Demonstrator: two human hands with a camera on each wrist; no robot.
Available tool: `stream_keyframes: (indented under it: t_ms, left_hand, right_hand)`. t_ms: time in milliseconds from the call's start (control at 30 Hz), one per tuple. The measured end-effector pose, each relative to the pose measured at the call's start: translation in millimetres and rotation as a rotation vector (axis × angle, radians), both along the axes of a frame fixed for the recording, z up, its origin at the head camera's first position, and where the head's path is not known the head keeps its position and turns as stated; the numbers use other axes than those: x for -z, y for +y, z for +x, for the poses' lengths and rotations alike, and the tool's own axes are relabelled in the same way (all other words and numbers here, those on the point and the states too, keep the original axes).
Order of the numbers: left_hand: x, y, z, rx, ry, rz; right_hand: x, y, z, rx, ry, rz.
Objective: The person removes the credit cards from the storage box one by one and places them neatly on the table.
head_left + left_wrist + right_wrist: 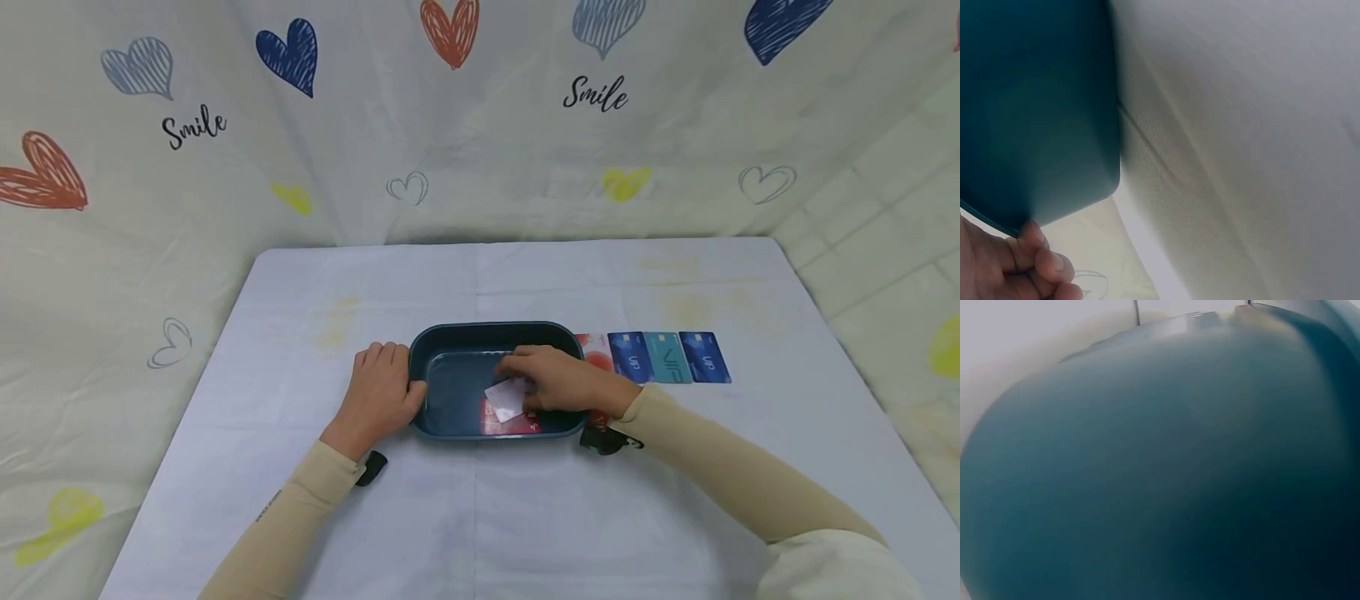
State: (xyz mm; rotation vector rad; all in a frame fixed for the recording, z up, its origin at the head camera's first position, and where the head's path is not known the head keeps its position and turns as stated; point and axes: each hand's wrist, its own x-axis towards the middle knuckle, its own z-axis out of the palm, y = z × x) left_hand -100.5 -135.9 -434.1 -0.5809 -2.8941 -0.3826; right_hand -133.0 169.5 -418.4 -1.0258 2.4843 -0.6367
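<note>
A dark teal tray with rounded corners stands mid-table. At its left end my left hand grips the rim, thumb over the edge; the left wrist view shows curled fingers at the rim beside the tray wall. My right hand reaches inside over the right end and pinches a white-faced card, held tilted. Beneath it a red card lies on the tray floor, partly covered. The blurred tray wall fills most of the right wrist view, where the right fingers are hidden.
Right of the tray lies a row of cards: a red-and-white card, a blue VIP card, a teal VIP card and another blue VIP card. Another red piece shows under the right wrist. A patterned curtain hangs behind the table.
</note>
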Motion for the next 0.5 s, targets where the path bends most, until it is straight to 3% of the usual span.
stream_keyframes:
  t_ms: [500]
  left_hand:
    - [-2.3,1.6,0.7,-0.006,-0.009,0.003]
  right_hand:
    - [-2.2,-3.6,1.4,-0.003,0.043,0.063]
